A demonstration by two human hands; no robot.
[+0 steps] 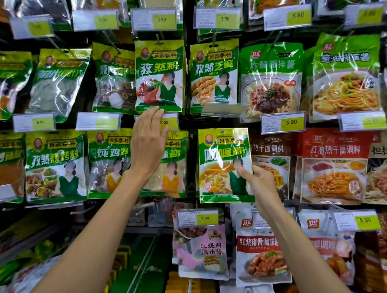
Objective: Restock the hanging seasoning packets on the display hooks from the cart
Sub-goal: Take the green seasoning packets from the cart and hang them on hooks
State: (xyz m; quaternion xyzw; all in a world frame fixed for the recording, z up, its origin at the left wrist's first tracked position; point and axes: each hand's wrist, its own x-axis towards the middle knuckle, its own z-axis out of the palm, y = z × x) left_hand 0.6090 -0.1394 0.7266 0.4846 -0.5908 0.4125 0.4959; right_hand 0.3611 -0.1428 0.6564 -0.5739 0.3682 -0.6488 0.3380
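Note:
My right hand [258,179] pinches the lower right edge of a green and yellow seasoning packet [222,165], held upright in front of the middle row of hooks. Its top hole sits just under a tilted blank price tag holder [222,109]. My left hand [150,142] is raised with straight fingers, its fingertips touching the bottom edge of the hanging cumin packet [158,76] and covering part of the 3.00 price tag [167,122]. Behind my left hand hangs another green packet [175,165]. The cart is out of sight.
The display wall is packed with hanging packets: green noodle sauce packs [271,81] at upper right, red ones [332,166] at right, white and pink ones [203,252] below. Price tags stick out on hook ends. Stacked goods [140,273] lie on a lower shelf.

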